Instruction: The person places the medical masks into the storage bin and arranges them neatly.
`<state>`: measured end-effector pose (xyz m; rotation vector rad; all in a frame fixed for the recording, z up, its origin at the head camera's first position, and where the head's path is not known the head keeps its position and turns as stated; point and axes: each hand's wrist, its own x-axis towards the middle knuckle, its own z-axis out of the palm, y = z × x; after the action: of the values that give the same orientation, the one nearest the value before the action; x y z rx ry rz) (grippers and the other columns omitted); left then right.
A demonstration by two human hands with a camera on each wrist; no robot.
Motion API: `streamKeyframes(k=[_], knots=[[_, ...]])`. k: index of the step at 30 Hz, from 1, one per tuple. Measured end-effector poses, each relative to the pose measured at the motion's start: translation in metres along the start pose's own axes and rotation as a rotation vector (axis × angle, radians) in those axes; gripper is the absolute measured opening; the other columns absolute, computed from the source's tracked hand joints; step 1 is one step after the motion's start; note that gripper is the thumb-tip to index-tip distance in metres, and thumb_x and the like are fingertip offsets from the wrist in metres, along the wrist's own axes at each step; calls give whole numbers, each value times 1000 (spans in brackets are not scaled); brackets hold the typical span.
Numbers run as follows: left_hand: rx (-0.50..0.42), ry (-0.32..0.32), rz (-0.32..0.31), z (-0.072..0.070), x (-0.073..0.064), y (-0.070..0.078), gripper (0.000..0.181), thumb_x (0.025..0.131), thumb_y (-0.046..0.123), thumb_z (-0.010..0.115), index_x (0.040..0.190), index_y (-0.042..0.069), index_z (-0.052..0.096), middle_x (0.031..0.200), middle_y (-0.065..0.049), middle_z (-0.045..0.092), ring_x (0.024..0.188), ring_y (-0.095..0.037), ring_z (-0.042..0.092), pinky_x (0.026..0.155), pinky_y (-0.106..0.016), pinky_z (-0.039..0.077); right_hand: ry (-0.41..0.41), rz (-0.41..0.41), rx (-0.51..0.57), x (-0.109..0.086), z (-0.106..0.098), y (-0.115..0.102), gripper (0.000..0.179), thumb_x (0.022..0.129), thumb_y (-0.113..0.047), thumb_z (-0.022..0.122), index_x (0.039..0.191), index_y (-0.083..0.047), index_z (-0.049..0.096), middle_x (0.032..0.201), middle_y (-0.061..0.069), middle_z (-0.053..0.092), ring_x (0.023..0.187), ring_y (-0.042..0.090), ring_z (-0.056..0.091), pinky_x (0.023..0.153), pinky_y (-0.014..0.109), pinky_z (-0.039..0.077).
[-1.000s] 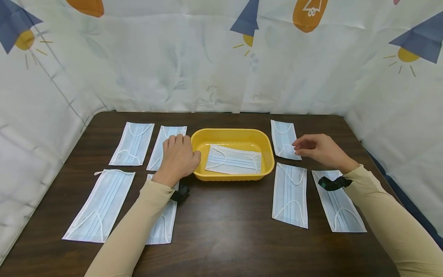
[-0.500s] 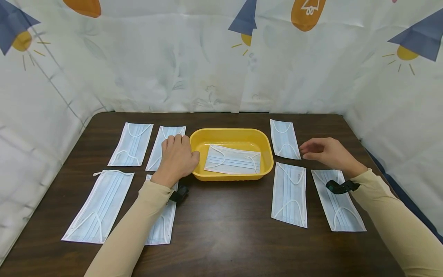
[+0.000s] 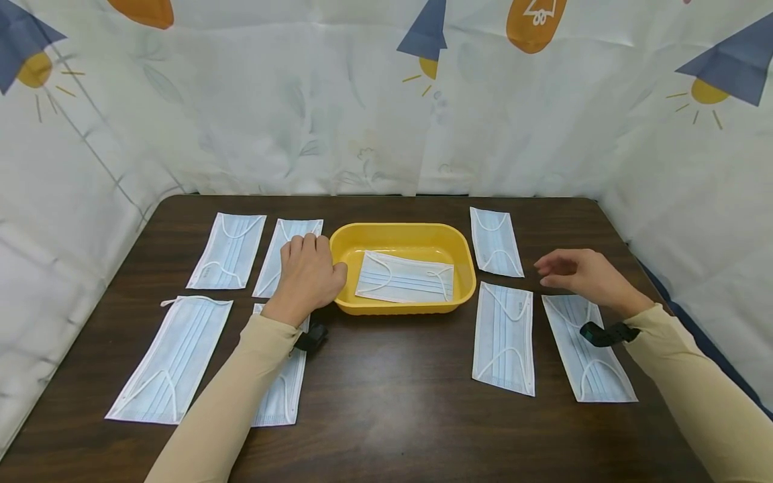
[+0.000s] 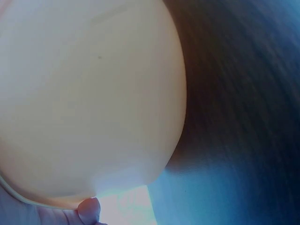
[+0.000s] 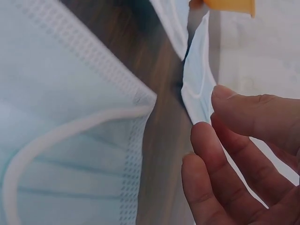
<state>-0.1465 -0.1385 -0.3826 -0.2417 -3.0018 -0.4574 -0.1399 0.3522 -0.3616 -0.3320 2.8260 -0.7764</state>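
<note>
Yellow oblong plastic tray could skew if left hand, gripping it, tugs; right hand hovers, fingers loose, empty.

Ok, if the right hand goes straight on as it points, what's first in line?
Probably the far mask right of the yellow tray, though the right hand may pass above it; depth is unclear.

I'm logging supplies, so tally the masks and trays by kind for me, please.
Yellow tray: 1
Face masks: 8 visible, with 4 left of the tray, 3 right of it and 1 inside
Total: 9
</note>
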Motion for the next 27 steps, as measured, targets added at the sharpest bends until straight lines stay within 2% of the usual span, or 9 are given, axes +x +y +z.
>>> streamKeyframes(k=[6,16,21,27], knots=[[2,-18,-9,0,1,-1,35,94,26,44,106,-6,53,97,-18,47,100,-39,38,95,-55,30,-18,59,-7,-5,-1,5,32,94,-14,74,126,-10,70,118,13,74,96,16,69,75,19,56],[1,-8,-5,0,1,-1,36,93,25,44,107,-7,53,97,-19,48,100,-40,39,95,-56,31,-65,61,29,-10,0,16,33,94,-14,74,126,-9,69,116,13,75,92,6,68,75,21,55],[5,-7,-6,1,1,-1,37,94,26,44,108,-7,54,98,-19,49,100,-40,39,95,-56,31,-82,45,54,-11,4,22,33,93,-9,74,125,-7,69,115,13,75,93,6,70,75,20,56],[6,-22,-14,1,1,-1,40,95,27,44,112,-8,53,100,-20,48,102,-40,38,97,-56,30,-74,37,28,-12,6,22,35,89,-5,76,124,-8,69,114,12,75,94,6,67,77,18,55]])
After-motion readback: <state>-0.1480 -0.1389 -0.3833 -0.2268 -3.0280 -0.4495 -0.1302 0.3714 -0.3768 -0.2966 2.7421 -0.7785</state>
